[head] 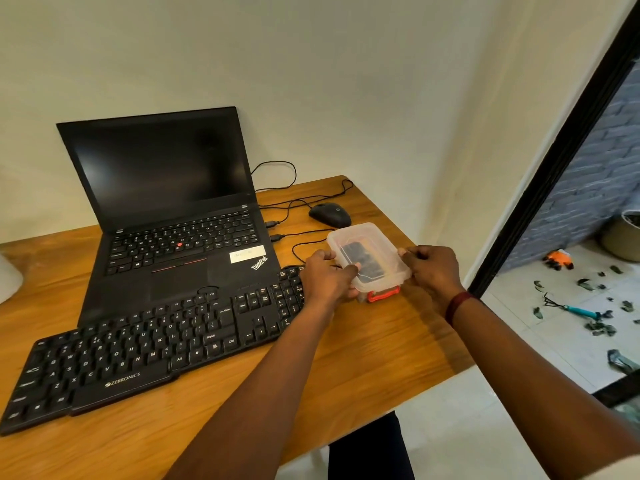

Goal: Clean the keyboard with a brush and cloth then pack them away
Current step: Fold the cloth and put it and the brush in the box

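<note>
A clear plastic box (377,244) with a red latch (383,294) sits on the wooden table (363,358), right of the black keyboard (145,348). Something dark lies inside the box, seen through the lid; what it is I cannot tell. My left hand (327,278) grips the box's left side, fingers curled over the lid edge. My right hand (433,268) grips its right side. No brush or cloth shows outside the box.
An open black laptop (166,209) stands behind the keyboard. A black mouse (330,214) and cables lie beyond the box. The table's right edge runs close to my right arm. Beyond a dark door frame (554,161), leaves and a hand tool lie on the floor.
</note>
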